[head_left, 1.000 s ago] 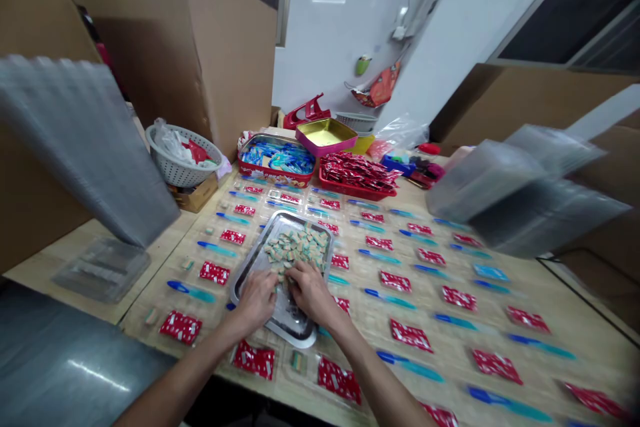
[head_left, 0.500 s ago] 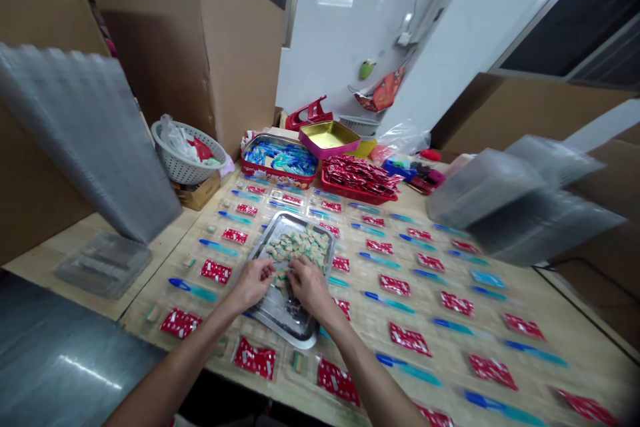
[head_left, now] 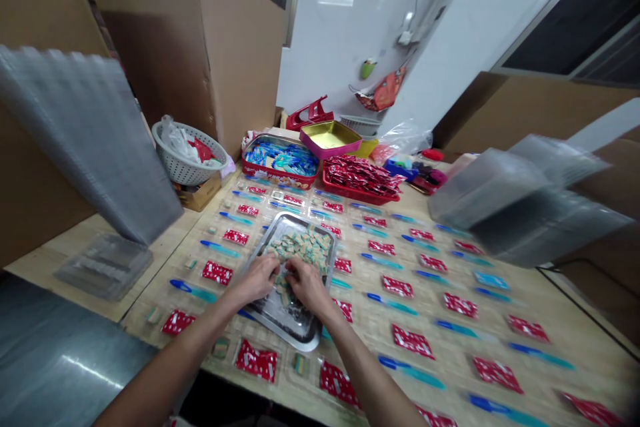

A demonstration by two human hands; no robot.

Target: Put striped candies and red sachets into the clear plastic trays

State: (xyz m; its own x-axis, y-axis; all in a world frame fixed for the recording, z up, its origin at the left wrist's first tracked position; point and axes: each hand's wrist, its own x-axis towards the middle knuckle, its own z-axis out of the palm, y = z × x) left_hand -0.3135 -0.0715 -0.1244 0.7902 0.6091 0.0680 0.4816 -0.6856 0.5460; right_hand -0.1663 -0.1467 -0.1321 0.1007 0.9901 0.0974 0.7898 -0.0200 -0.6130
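A metal tray (head_left: pixel 295 337) lies on the table, holding many small beige-and-teal block-like pieces (head_left: pixel 313 243), perhaps erasers. My left hand (head_left: pixel 261 277) is over the tray's left side, its fingers closed in a pinch. Opposite it, my right hand (head_left: pixel 304 283) reaches down among the pieces with curled, closed fingers. The fingertips of both hands nearly meet; whatever they grip is too small or hidden to tell. Around the tray sit clear plastic trays with red dotted packets (head_left: pixel 257 360) and blue-teal pen-shaped tools (head_left: pixel 410 371).
Behind are a tin of blue packets (head_left: pixel 280 180), a red tray of red packets (head_left: pixel 360 199) and a gold-lined box (head_left: pixel 330 137). Stacked clear plastic trays (head_left: pixel 90 140) stand left, more (head_left: pixel 525 207) at right. A perforated basket (head_left: pixel 183 163) and large cardboard boxes (head_left: pixel 240 47) flank the table.
My left hand has moved slightly right and its fingers are curled tighter. My right hand's fingers have drawn in closer to it. The tray stays in place.
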